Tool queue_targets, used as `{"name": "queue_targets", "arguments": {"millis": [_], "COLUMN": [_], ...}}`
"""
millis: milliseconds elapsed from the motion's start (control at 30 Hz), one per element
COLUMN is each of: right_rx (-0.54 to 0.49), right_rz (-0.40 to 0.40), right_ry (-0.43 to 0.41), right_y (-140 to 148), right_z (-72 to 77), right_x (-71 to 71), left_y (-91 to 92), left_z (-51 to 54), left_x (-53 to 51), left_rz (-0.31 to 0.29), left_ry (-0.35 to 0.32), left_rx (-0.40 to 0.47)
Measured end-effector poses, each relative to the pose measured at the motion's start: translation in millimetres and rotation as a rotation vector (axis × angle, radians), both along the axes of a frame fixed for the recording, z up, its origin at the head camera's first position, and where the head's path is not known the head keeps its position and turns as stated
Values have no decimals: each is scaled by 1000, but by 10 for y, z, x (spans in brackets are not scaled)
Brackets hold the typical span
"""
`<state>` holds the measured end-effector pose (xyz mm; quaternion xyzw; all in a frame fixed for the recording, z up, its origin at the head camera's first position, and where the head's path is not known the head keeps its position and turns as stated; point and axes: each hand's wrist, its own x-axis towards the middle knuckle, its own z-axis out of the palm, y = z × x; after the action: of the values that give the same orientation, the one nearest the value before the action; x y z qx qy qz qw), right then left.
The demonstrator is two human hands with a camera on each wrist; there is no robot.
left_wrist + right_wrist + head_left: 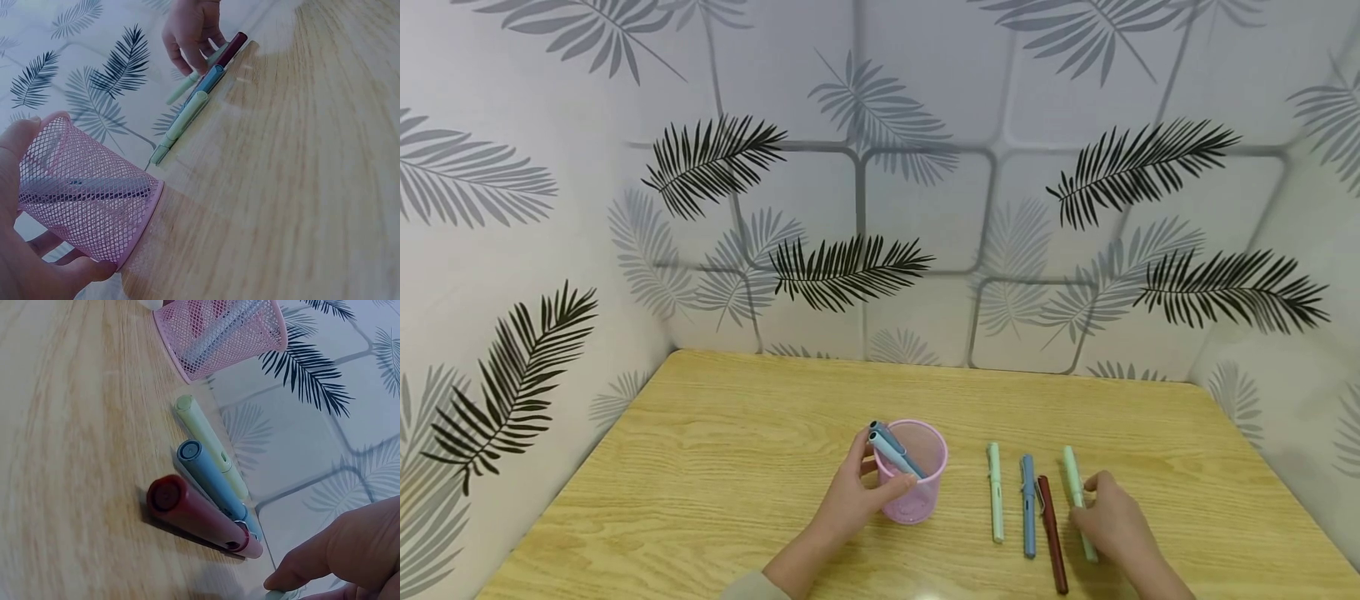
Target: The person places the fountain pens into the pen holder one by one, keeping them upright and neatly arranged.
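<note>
A pink mesh cup [912, 502] stands upright on the table with a light blue pen [891, 454] and a darker blue pen leaning inside. My left hand [850, 496] grips the cup's left side, thumb near the rim. At the right, my right hand [1116, 521] pinches a pale green pen [1072, 477] at its middle; in the right wrist view only a bit of that pen shows at the fingertips. To its left lie a dark red pen [1052, 533], a blue pen [1028, 508] and another pale green pen [996, 492], side by side.
The wooden table [737, 433] reaches back to a wall [925, 208] covered in a leaf pattern, with similar wall surfaces on the left and right. The three lying pens sit between the cup and my right hand.
</note>
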<state>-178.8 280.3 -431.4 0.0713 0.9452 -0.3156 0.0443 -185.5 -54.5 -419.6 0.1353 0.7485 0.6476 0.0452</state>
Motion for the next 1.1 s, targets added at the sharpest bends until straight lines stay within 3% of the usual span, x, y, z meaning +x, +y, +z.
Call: {"name": "queue_targets", "arguments": {"millis": [333, 633, 1100], "right_rx": [-17, -73, -155], "right_rz": [2, 1, -43], "right_ry": [73, 59, 139], "right_y": [-29, -71, -200], "right_z": [63, 90, 222], "right_x": [40, 76, 125], "left_y": [-2, -8, -1], "left_z": [8, 19, 44], "left_x": [-5, 16, 37], "left_rz": [-4, 1, 12], "left_ry": [8, 2, 1], "left_rx": [18, 2, -4]}}
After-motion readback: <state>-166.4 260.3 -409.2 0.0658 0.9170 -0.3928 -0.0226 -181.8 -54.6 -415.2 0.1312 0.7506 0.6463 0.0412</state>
